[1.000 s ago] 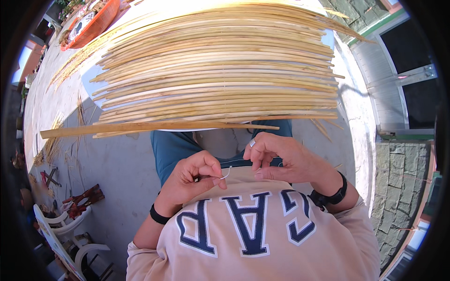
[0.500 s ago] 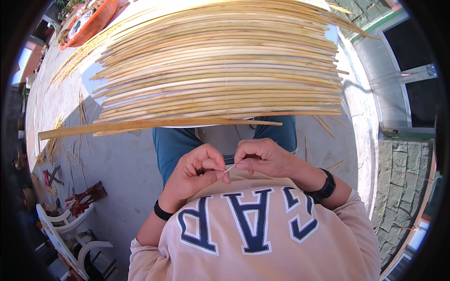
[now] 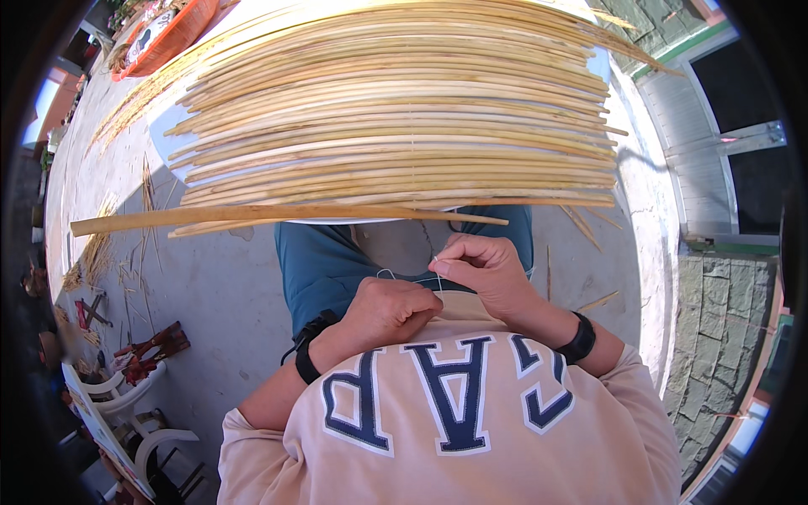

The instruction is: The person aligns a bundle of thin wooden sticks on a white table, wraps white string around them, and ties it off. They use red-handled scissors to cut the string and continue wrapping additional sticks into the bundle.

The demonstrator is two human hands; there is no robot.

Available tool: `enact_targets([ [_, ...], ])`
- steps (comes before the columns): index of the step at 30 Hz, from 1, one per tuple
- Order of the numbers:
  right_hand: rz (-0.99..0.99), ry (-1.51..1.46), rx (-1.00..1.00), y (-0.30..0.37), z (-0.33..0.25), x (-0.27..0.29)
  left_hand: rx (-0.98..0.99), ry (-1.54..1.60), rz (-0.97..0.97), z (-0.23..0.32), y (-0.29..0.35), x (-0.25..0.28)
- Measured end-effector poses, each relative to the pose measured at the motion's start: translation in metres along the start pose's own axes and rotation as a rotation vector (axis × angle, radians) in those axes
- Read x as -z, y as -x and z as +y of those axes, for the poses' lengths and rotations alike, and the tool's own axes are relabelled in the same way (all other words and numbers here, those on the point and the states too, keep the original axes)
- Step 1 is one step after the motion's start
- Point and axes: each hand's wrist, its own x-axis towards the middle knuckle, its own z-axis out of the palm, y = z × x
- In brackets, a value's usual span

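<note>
The gap between the left hand [image 3: 394,306] and right hand [image 3: 481,268] is crossed by a white thread [image 3: 440,284], forward passage is blocked by stalks [image 3: 396,130], and open room is afforded above the floor [image 3: 240,295] to either side, limited leftward by a chair [image 3: 135,399].

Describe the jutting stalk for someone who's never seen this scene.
Find the row of stalks on the table, then the edge nearest the right hand. The stalk lies along that edge. Its broad left end juts well past its neighbours', while its right end stops short of most.
</note>
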Motion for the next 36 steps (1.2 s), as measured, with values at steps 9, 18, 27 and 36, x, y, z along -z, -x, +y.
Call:
enact_targets([
  [9,-0.470,0.268,-0.038,0.007,-0.005,0.024,0.362,0.411,0.196,-0.002,0.006,0.004],
  [18,-0.336,0.301,-0.052,0.005,-0.004,0.017,0.441,0.460,0.274,0.001,0.007,0.001],
  [27,-0.100,0.174,-0.069,0.013,-0.004,0.016,0.465,0.651,0.237,-0.002,0.015,0.008],
  [36,-0.138,-0.165,0.075,0.010,0.001,0.009,0.482,0.803,0.120,0.004,0.016,0.013],
])
